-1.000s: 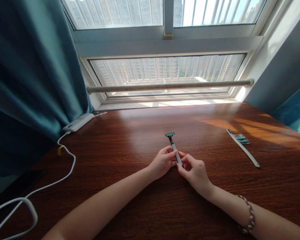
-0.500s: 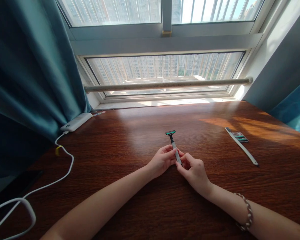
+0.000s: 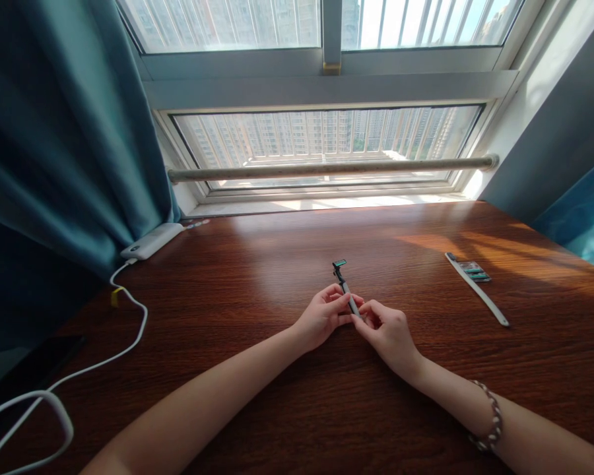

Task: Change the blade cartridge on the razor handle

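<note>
A razor (image 3: 345, 286) with a grey-and-black handle and a black head with a green strip is held above the middle of the table, head pointing away from me and turned partly sideways. My left hand (image 3: 325, 315) is closed around the handle's middle, thumb on top. The fingertips of my right hand (image 3: 387, 331) pinch the handle's lower end, which they partly hide. Both hands meet at the handle.
On the brown wooden table (image 3: 257, 264), a long pale grey strip-like handle (image 3: 478, 290) lies at right beside a clear pack of green-striped cartridges (image 3: 474, 271). A white power bank (image 3: 152, 241) with a white cable (image 3: 141, 323) sits at left near the blue curtain (image 3: 79, 132).
The razor has rolled about its handle's length, so its head now shows side-on instead of broad. My right fingers have shifted slightly along with it; my left hand stays almost in place.
</note>
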Motion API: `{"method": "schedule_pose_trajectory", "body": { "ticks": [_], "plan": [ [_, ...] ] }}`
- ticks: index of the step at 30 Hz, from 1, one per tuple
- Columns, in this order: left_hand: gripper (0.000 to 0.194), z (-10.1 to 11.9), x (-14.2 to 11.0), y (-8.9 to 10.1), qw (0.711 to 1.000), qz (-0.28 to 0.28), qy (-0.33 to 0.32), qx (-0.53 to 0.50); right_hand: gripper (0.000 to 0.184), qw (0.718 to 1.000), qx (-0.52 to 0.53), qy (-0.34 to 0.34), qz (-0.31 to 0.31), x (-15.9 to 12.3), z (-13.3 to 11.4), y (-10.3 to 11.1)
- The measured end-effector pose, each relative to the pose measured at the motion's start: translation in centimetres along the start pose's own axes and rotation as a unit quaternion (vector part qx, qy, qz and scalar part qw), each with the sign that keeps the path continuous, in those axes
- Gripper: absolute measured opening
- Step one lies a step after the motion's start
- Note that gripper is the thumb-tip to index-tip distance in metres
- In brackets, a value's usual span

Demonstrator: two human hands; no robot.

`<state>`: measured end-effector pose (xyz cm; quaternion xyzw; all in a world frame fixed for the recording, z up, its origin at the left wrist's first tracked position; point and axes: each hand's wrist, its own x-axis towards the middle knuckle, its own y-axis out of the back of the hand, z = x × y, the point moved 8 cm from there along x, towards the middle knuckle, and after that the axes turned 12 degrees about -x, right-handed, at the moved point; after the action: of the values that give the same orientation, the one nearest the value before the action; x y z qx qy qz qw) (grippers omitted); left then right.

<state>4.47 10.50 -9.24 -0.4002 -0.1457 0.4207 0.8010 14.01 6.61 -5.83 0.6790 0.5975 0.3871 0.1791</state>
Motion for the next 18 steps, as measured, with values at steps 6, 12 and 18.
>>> {"method": "schedule_pose_trajectory", "body": {
  "ticks": [6, 12, 18],
  "plan": [
    [0.021, 0.0, -0.1, -0.1, 1.0, 0.002, 0.003, 0.007, 0.011, 1.0, 0.001, 0.009, 0.001, -0.1, -0.2, 0.0],
    [0.024, -0.2, -0.2, -0.4, 1.0, -0.004, 0.002, 0.021, 0.017, 0.994, -0.092, 0.014, 0.064, 1.2, 0.3, 3.6],
    [0.023, -0.3, -0.2, -0.5, 0.998, 0.004, 0.013, 0.055, 0.023, 0.95, -0.262, -0.095, 0.141, 2.0, 7.1, 11.0]
  ]
}}
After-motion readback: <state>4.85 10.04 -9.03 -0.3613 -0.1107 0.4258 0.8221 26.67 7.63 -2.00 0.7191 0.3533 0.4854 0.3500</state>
